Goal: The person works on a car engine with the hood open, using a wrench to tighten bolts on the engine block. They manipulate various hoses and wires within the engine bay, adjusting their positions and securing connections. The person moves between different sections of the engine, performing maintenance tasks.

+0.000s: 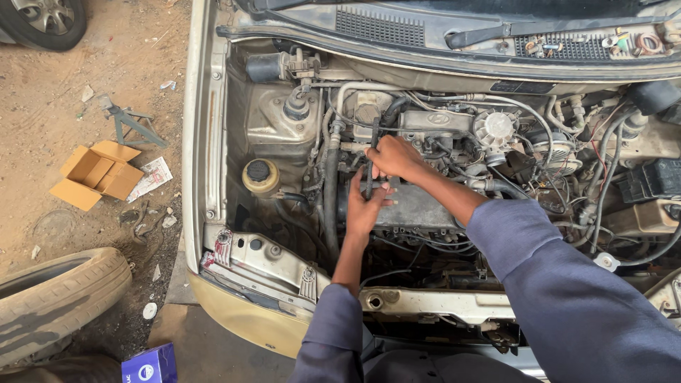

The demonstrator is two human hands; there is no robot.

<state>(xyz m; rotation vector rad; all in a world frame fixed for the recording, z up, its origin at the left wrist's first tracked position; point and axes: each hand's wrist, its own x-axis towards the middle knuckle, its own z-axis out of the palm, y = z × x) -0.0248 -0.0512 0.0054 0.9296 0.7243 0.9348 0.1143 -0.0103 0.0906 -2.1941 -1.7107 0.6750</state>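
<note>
Head cam: 2 hands [383,184], 1 hose [370,159]

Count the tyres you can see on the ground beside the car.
2: a loose tyre lying bottom left, and a mounted wheel at the top left corner. Others may lie outside the view.

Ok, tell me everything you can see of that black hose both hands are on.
The black hose is a thin, dark, rubber-looking tube standing nearly upright over the engine's grey top cover. The right hand grips its upper part; the left hand wraps its lower part from below. Its top runs up toward the pale metal pipes at the back of the bay. Both ends are hidden, so I cannot tell whether it is connected.
</note>
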